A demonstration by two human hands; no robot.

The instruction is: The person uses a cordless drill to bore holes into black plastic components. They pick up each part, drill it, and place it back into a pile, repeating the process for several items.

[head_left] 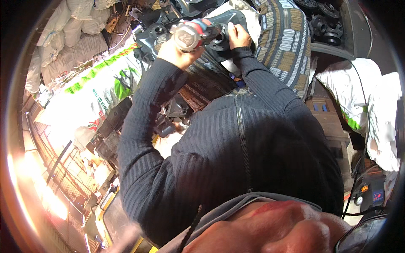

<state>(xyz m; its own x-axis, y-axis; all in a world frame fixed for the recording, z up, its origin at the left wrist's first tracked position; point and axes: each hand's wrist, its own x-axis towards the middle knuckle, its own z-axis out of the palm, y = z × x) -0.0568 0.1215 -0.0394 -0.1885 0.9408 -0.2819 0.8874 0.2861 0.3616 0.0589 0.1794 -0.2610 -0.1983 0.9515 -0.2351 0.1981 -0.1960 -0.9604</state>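
My left hand [176, 54] is closed round a power tool [189, 35] with a grey round end and a red and black body, which looks like a cordless drill. Its front end points right, at a black plastic part [230, 17] with a round raised collar [219, 40]. On the right side of that part, my right hand [239, 37] grips its edge, thumb uppermost. The tool's tip is hard to make out against the dark part. Patterned fabric [283, 38] in brown and grey lies under and beside the part, over my lap.
More black plastic parts [158, 30] are heaped at the far left. A dark bin [344, 46] at the far right holds several round black pieces [331, 25]. White sacks [352, 84] stand at the right, and a white and green sack [107, 95] lies at the left.
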